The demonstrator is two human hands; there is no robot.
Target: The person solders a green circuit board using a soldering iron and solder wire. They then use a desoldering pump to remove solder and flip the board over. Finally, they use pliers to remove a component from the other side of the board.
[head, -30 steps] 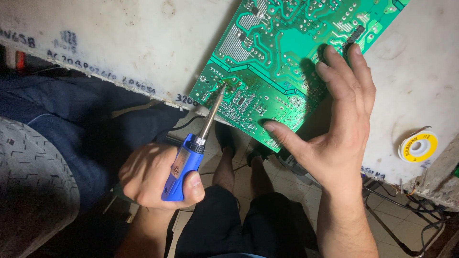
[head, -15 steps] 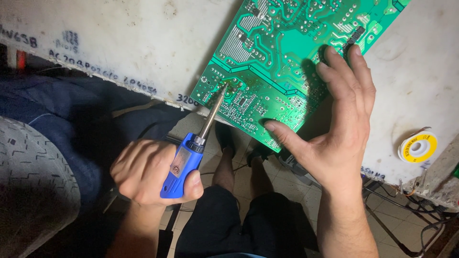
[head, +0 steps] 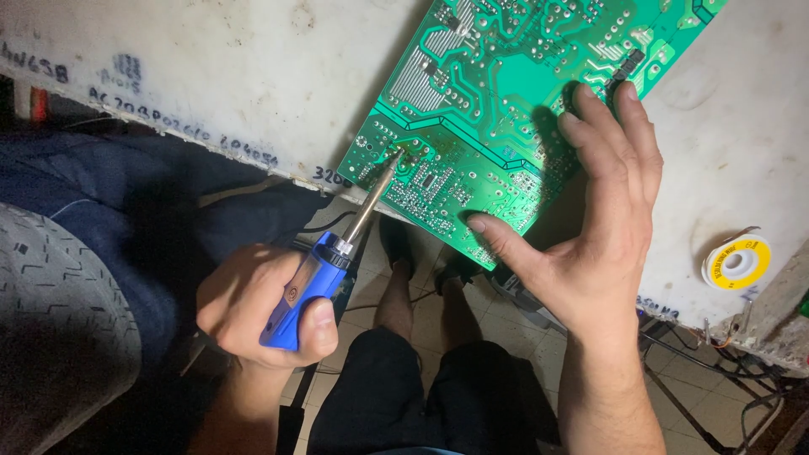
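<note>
Head camera is looking down at 2 hands working at a white table (head: 211, 76). At the lower left of the frame, the left hand (head: 261, 307) is wrapping its fingers tight around the blue handle of a soldering iron (head: 333, 261). Its metal tip is touching a small spot near the lower left corner of the green circuit board (head: 506, 93). That board is lying flat in the upper middle of the frame, with 1 corner hanging over the table edge. At the right, the right hand (head: 602, 211) is pressing down on the board, fingers spread wide and holding nothing, the thumb stretching along the near edge. A yellow spool of solder (head: 737, 261) is sitting well apart at the far right. Below, the person's knees and bare feet are showing on the tiled floor.

I think the tip is hot, and the thumb is lying near it, so a slip could burn skin. If the right hand is lifting, the overhanging board could tilt and smear the joint.
</note>
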